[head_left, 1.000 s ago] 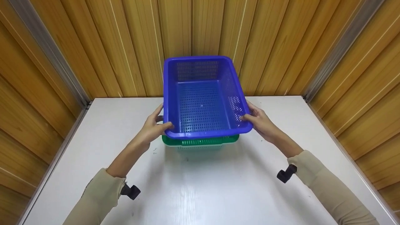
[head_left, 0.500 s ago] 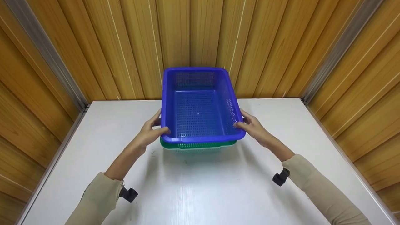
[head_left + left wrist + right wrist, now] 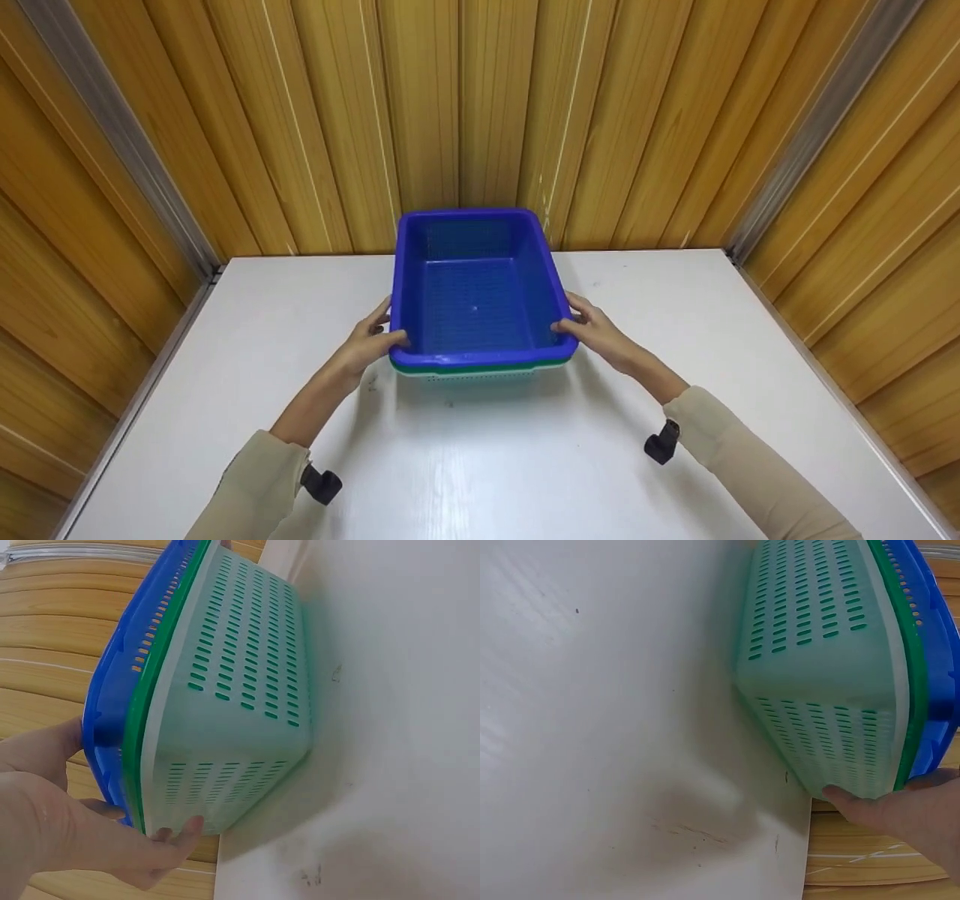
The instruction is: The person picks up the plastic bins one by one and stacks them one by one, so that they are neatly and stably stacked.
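Observation:
A blue plastic basket (image 3: 472,300) with perforated walls sits nested in a green basket (image 3: 142,712), which in turn is inside a pale mint basket (image 3: 240,652) standing on the white table. My left hand (image 3: 367,349) grips the blue basket at its near left corner, thumb over the rim. On the opposite side my right hand (image 3: 596,334) holds the near right corner with its thumb inside the rim. Both wrist views show fingertips touching the mint basket's side wall. Most of the green basket is hidden inside the mint one.
The white table (image 3: 480,465) runs up to a wood-patterned wall (image 3: 480,105) just behind the baskets. More panelling with grey metal corner strips stands on both sides. A small black device (image 3: 322,486) is strapped to the left sleeve, another black device (image 3: 661,442) to the right.
Both hands have lowered the blue basket, so it has sunk into the green one. Its rim now lies just over the green rim, where before it stood higher.

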`<state>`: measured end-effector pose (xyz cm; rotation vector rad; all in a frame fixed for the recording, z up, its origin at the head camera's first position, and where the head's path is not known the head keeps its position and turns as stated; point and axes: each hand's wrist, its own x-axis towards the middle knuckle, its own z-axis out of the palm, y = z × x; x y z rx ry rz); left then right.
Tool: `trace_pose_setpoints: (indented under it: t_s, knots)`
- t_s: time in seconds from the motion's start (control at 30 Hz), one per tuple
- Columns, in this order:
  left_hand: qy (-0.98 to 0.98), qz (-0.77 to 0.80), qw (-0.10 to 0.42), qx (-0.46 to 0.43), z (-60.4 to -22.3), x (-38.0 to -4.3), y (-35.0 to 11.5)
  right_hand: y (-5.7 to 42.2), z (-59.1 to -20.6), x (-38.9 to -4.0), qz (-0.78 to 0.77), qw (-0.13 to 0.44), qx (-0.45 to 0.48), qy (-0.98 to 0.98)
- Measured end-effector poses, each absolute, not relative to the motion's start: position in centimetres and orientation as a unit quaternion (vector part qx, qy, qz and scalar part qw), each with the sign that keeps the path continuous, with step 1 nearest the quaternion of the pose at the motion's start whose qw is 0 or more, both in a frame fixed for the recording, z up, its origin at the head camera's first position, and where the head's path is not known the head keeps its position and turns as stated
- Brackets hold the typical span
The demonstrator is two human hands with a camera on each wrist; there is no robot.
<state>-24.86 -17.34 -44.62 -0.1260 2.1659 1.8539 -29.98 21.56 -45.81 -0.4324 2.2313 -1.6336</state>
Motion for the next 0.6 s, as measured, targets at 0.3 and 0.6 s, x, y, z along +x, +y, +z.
trace_pose_setpoints:
  t_s: [0.3, 0.6]
  knots:
    - [0.754, 0.643, 0.132, -0.031, -45.6, -25.5, -16.8, 21.7, -46.0, -30.1, -0.592, 0.192, -0.152, 0.768]
    - [0.771, 0.626, 0.108, -0.039, -46.3, -25.5, -17.4, 21.0, -46.3, -29.9, -0.599, 0.200, -0.145, 0.762]
